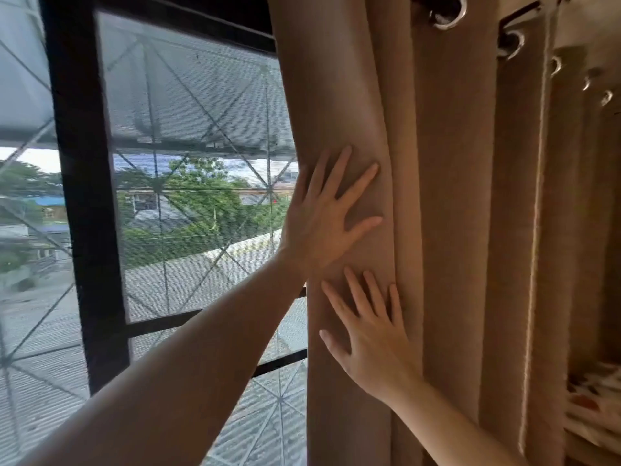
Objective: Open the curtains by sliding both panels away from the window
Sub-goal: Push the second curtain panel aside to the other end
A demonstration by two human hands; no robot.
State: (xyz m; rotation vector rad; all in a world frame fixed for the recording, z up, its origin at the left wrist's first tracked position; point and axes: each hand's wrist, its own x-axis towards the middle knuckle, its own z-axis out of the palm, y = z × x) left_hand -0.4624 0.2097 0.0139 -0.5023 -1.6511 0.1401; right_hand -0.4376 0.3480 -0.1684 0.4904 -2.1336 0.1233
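Right now, from your head camera, both of your hands lie flat against the tan curtain panel (447,196), which hangs bunched in tall folds over the right half of the view. Its long axis runs vertically, top to bottom, leaning slightly so the upper part tilts toward the left; its leading edge faces left toward the window (188,163).

Your left hand (322,216) reaches in from the lower left, forearm crossing in front of the glass, and presses on the outermost fold with fingers (361,183) spread wide and pointing up and to the right. It is an open palm, not closed around any cloth.

Your right hand (373,344) sits just below it on the same fold, fingers splayed and pointing upward, palm flat on the fabric. It too grips nothing; it only touches the surface.

Metal eyelets (452,11) show along the curtain's top at the upper right, stepping down toward the right edge.

To the left, the window is uncovered: a dark frame (84,196) and a mesh screen with diagonal bars, trees and rooftops beyond. At the lower right edge, a patterned fabric (594,408) shows, too blurred to identify.
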